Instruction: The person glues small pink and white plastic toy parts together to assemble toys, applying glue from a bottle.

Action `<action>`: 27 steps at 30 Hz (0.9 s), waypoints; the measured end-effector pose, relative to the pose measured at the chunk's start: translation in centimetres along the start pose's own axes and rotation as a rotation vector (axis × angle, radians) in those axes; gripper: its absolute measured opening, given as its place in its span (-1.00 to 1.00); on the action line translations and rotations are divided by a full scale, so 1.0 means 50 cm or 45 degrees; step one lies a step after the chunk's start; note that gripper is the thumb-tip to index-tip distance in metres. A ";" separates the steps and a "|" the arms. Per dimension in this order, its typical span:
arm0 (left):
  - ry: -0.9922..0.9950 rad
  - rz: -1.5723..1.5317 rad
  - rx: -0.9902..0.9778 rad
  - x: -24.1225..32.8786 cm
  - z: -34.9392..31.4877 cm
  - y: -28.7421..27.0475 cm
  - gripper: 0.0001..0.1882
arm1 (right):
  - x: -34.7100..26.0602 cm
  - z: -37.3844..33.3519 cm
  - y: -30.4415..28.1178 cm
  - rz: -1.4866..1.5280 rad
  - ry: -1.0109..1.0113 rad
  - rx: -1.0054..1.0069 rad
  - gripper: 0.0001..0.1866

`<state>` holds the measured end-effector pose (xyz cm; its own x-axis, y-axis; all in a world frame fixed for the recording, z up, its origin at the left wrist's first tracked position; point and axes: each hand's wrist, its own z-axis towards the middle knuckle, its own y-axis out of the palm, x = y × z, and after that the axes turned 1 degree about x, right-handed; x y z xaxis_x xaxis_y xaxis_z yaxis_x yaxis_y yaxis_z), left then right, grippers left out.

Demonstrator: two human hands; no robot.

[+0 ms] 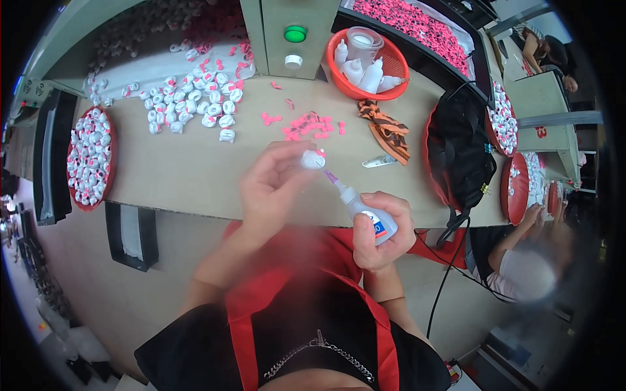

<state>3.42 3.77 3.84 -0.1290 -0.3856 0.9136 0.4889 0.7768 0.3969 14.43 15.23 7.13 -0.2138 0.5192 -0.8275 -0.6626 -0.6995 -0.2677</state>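
Over the front of the table, my left hand (268, 179) pinches a small round white piece (313, 159) with a bit of pink on its top. My right hand (386, 238) is wrapped round a squeeze glue bottle (365, 212) with a printed label, tilted up to the left. Its purple nozzle tip (331, 176) points at the white piece and is very close to it; whether they touch I cannot tell. Just beyond, loose flat pink pieces (310, 124) lie scattered on the table (195, 176).
A heap of white pieces with pink (195, 98) lies at the far left. Full of similar pieces, a red tray (111, 156) stands at the left edge. An orange basket (368, 94) holds bottles. Patterned cloth (388, 133), a small blade-like tool (379, 161) and a black bag (460, 150) lie rightward.
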 end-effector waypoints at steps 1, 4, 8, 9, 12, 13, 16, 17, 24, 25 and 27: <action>-0.002 0.002 0.001 0.003 -0.003 0.000 -0.65 | -0.001 0.004 0.001 0.002 0.003 0.000 -0.74; -0.039 -0.015 -0.010 0.009 -0.006 0.002 -0.68 | -0.005 0.013 -0.001 -0.054 -0.105 -0.014 -0.72; -0.001 -0.003 -0.034 0.009 -0.006 0.002 -0.69 | -0.004 0.013 0.001 -0.047 -0.107 -0.016 -0.71; 0.012 0.011 -0.048 0.010 -0.005 0.002 -0.69 | -0.004 0.013 0.003 -0.018 -0.101 -0.014 -0.71; 0.067 0.056 -0.067 0.004 0.000 0.001 -0.69 | -0.001 0.011 0.001 -0.003 -0.084 -0.037 -0.72; 0.066 0.059 -0.066 0.005 0.001 0.000 -0.69 | -0.001 0.013 0.000 0.000 -0.082 -0.037 -0.72; 0.080 0.170 -0.063 0.010 0.004 -0.004 -0.68 | -0.003 0.021 -0.008 -0.022 -0.124 -0.098 -0.74; 0.072 0.178 -0.063 0.011 0.004 -0.005 -0.68 | -0.004 0.023 -0.010 -0.040 -0.133 -0.082 -0.75; -0.268 -0.019 0.005 0.016 0.010 -0.005 -0.64 | 0.004 0.017 -0.012 -0.001 -0.093 -0.033 -0.75; -0.269 -0.017 0.007 0.016 0.011 -0.007 -0.64 | 0.004 0.016 -0.013 0.002 -0.092 -0.033 -0.75; -0.327 -0.158 -0.014 0.014 0.013 -0.010 -0.62 | 0.004 0.015 -0.015 0.057 -0.070 -0.031 -0.76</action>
<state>2.53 3.45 4.35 -0.4023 -0.3378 0.8509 0.4646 0.7255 0.5077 14.35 16.20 7.55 -0.2822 0.5128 -0.8108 -0.6338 -0.7341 -0.2437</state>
